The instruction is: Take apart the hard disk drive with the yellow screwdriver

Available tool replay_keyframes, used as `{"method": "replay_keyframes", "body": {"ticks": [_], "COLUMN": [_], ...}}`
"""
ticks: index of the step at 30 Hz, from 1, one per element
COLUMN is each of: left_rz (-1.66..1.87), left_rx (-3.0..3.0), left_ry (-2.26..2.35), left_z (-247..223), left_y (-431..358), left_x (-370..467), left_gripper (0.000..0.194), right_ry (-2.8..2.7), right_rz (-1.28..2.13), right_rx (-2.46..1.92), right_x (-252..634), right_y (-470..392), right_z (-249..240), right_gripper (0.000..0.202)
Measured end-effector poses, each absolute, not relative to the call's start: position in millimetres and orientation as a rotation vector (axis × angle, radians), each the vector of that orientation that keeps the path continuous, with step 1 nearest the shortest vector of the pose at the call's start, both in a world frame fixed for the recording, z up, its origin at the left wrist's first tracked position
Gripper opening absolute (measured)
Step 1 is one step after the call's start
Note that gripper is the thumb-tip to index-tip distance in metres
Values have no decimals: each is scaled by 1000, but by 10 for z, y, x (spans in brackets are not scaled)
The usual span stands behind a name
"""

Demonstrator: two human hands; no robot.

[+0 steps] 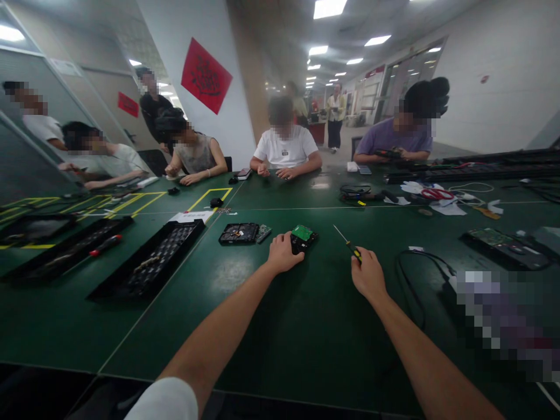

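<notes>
My left hand [284,253] grips the near left side of a hard drive [305,236] that has a green circuit board on its upper face. Thumb and fingers curve around its edge, and the fingertips are partly hidden. To the right, my right hand [366,272] is closed around the yellow and black handle of a screwdriver [353,249]. The thin metal shaft points up and left, apart from the hard drive. Left of my left hand lies a second, black hard drive [238,233] with a loose circuit board [263,233] beside it.
Black trays [151,262] stand on the green table [245,315] at left, near a red and black screwdriver [105,245]. A black cable [409,286] curls right of my right hand. Another black device [510,248] lies far right. Several people sit across the table.
</notes>
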State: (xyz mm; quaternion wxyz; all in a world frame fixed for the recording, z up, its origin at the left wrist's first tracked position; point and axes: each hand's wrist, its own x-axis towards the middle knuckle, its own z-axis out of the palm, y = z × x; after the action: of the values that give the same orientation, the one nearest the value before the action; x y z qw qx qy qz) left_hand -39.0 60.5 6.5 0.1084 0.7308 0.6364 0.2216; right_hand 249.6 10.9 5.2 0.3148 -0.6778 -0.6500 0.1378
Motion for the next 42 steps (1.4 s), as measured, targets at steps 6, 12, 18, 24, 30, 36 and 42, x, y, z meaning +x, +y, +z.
{"method": "replay_keyframes", "body": {"ticks": [6,12,18,24,30,36,42], "left_rz": [581,525,590,503,492,521,570], "left_rx": [2174,2094,1859,1657,1589,1616,1572], "left_ry": [1826,1874,2303,2548,2594,2611,2705], "left_z": [188,224,51,-61,-87,-161,-225], "left_y": [-70,-851,-1548,-1891,-1918,-1840,-1796], "left_x": [-973,-1827,-2525,-3101,-3304,-3219,-3225], "left_gripper": [97,95,94,97,98,105,113], "right_ry": [-1710,-1709,-1715,-1721,-1709,-1693,-1685], "right_rz": [409,411,357,322,340,394,403], "right_rx": [-1799,-1805,-1794,-1802,-1813,-1802,-1827], "right_x": [2497,2499,2510,2534,2534,2540,2536], "right_y": [116,102,135,178,160,158,141], "right_z": [64,82,32,-19,-1,10,41], "right_gripper": [49,49,48,49,50,53,52]}}
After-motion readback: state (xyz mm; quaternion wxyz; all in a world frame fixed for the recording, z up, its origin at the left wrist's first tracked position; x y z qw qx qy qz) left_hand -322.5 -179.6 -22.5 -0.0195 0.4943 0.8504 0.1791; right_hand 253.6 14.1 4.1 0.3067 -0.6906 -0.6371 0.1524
